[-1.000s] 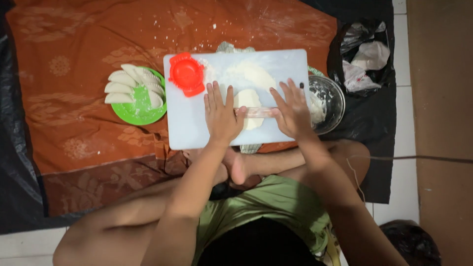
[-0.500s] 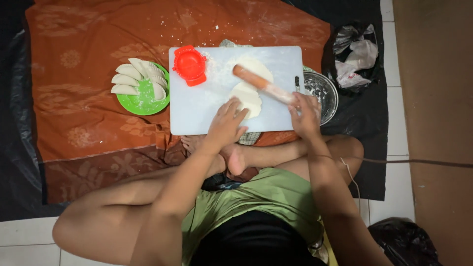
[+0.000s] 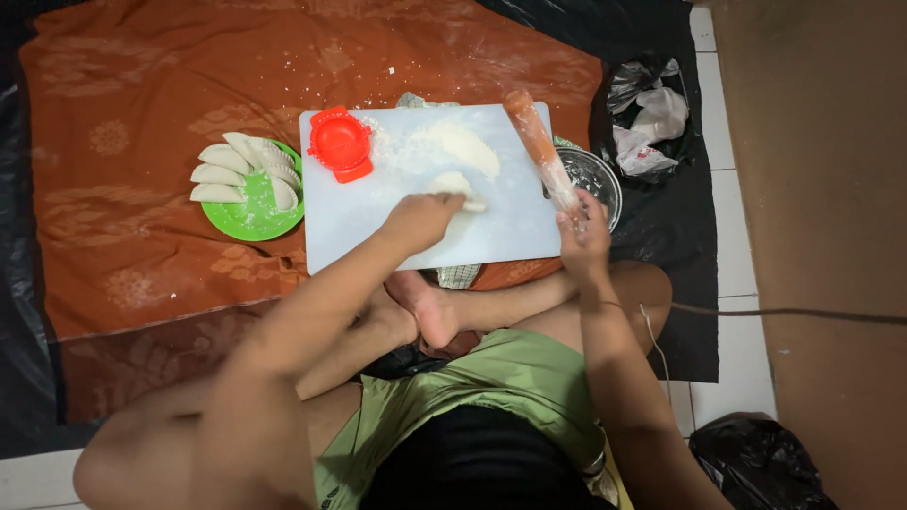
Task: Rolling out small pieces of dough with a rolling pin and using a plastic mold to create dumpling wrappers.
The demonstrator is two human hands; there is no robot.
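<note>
So, only the head view here, looking straight down at a person sitting cross-legged on the floor with a white cutting board (image 3: pixel 416 236) in front of their legs. The board sits on an orange-brown patterned cloth (image 3: pixel 142 113) spread over black plastic sheeting.

The left hand (image 3: pixel 420 217) is out over the middle of the board, fingers curled down onto a small folded piece of dough (image 3: pixel 463 184), pinching at its near edge. Just past that there's a bigger flattened dough round (image 3: pixel 465 146) lying in a dusting of flour. The right hand (image 3: pixel 584 236) is at the board's right edge with its fingers wrapped around the lower end of a wooden rolling pin (image 3: pixel 540 146), which angles up and away over the board's far right corner, tilted rather than lying flat as far as I can tell.

On the board's far left corner sits a red plastic dumpling press (image 3: pixel 340 144), closed. Left of the board, a green plate (image 3: pixel 255 212) holds a fan of finished half-moon dumplings (image 3: pixel 231 170). A glass bowl (image 3: pixel 595 175) peeks out just beside the board on the right, partly behind the pin and hand. Further right there's a black plastic bag (image 3: pixel 647 113) with white wrappers in it.
</note>
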